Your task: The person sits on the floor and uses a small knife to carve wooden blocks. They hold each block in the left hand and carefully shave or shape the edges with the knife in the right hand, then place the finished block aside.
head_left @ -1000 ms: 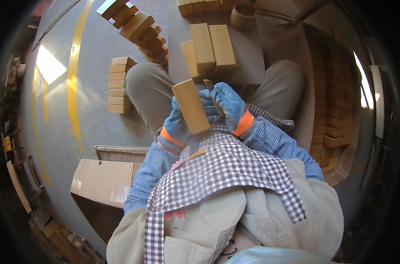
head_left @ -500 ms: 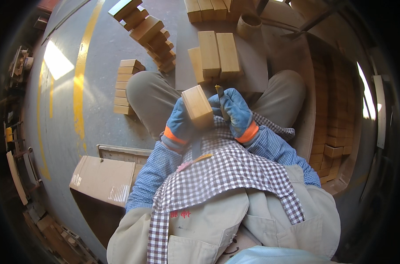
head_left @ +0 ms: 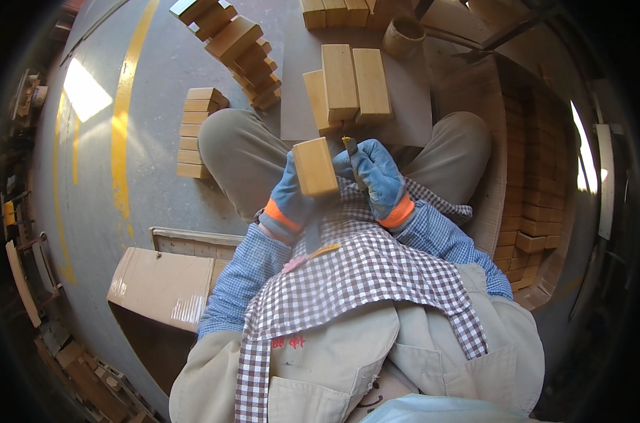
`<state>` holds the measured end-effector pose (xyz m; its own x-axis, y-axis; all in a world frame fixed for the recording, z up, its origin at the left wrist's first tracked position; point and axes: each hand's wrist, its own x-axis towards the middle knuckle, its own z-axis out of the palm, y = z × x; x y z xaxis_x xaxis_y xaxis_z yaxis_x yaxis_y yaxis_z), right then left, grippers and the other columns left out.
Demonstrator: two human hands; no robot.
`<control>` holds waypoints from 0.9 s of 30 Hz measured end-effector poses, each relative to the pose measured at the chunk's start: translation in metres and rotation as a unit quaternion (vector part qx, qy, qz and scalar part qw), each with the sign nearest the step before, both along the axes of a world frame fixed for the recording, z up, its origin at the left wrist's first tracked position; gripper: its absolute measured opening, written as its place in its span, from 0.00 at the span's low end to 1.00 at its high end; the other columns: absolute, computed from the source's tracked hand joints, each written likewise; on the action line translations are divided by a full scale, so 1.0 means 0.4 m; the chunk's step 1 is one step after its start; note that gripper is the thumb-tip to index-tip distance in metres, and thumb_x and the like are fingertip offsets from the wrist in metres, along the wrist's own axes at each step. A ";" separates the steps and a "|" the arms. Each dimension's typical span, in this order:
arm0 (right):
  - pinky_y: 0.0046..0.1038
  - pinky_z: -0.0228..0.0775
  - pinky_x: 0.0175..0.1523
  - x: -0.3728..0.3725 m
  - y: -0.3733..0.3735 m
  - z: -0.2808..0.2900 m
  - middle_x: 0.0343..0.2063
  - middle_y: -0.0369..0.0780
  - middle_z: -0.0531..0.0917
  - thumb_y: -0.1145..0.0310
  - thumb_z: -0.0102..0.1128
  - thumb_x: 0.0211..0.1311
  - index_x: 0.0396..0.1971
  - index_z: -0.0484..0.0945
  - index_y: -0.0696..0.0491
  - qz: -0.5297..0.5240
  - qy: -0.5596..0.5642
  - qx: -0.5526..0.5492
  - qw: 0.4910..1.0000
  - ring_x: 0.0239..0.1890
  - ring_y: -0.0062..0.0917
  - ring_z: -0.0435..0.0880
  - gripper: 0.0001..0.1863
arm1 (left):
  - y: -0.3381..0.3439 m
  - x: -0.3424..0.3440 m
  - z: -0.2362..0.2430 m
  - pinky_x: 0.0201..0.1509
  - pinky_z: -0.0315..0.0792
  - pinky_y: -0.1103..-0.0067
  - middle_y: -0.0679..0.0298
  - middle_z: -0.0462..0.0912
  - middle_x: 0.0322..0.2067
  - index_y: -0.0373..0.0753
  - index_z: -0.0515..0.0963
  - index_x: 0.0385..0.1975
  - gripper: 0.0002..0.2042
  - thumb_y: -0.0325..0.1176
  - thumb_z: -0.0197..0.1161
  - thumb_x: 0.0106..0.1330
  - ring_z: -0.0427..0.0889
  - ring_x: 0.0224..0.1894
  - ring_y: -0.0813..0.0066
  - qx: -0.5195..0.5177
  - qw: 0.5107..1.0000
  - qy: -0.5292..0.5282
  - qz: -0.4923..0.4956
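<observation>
Over my lap, my left hand [head_left: 285, 196], in a blue glove with an orange cuff, is closed around a pale wooden block [head_left: 316, 168]. The block is held tilted, one broad face toward me. Close beside it, my right hand [head_left: 380, 180], gloved the same way, grips a thin dark strip-like tool with a yellow tip [head_left: 352, 151]. The tool points up and away, and its exact kind is unclear. My right fingertips are near the block's right side; whether they touch it is hidden. Just beyond, several similar blocks [head_left: 340, 83] stand on a grey board [head_left: 411, 121].
A round brown container [head_left: 404, 37] stands at the board's far right. Leaning stacked blocks [head_left: 240, 44] and a shorter stack [head_left: 192, 141] are on the floor at left. At right, a large cardboard box [head_left: 475, 106] holds rows of blocks [head_left: 535, 224]. Another carton [head_left: 161, 285] sits at left.
The block in my left hand has turned a little, so its broad face shows more squarely. My right hand and the tool stay nearly in place. The whole view has shifted slightly.
</observation>
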<state>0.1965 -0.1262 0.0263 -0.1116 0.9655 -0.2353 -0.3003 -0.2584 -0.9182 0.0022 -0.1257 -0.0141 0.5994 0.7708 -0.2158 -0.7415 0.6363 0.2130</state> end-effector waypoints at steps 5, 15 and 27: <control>0.19 0.73 0.42 0.003 0.004 0.010 0.34 0.34 0.82 0.62 0.52 0.73 0.38 0.76 0.53 0.000 -0.067 0.022 0.998 0.34 0.13 0.76 0.10 | -0.015 0.026 -0.023 0.63 0.69 0.71 0.64 0.76 0.51 0.41 0.68 0.59 0.25 0.54 0.49 0.73 0.73 0.55 0.71 0.200 0.916 0.347 0.010; 0.13 0.65 0.31 0.001 0.008 0.000 0.28 0.29 0.77 0.63 0.52 0.73 0.37 0.75 0.52 -0.007 0.011 -0.081 0.997 0.26 0.08 0.68 0.09 | 0.003 0.025 0.057 0.62 0.72 0.65 0.56 0.76 0.55 0.41 0.65 0.63 0.28 0.51 0.58 0.68 0.77 0.55 0.59 -0.053 0.997 0.039 0.045; 0.22 0.71 0.42 0.011 0.004 -0.035 0.34 0.33 0.76 0.65 0.49 0.73 0.36 0.72 0.52 0.033 0.029 -0.091 0.995 0.34 0.16 0.75 0.08 | -0.002 0.019 0.029 0.63 0.71 0.63 0.51 0.74 0.56 0.34 0.64 0.63 0.33 0.53 0.60 0.67 0.76 0.57 0.58 -0.062 0.998 0.007 0.012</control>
<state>0.2009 -0.1247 0.0123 -0.1925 0.8977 -0.3962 -0.3277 -0.4394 -0.8364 0.0096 -0.1267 -0.0026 0.5782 0.7515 -0.3176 -0.7539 0.6410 0.1441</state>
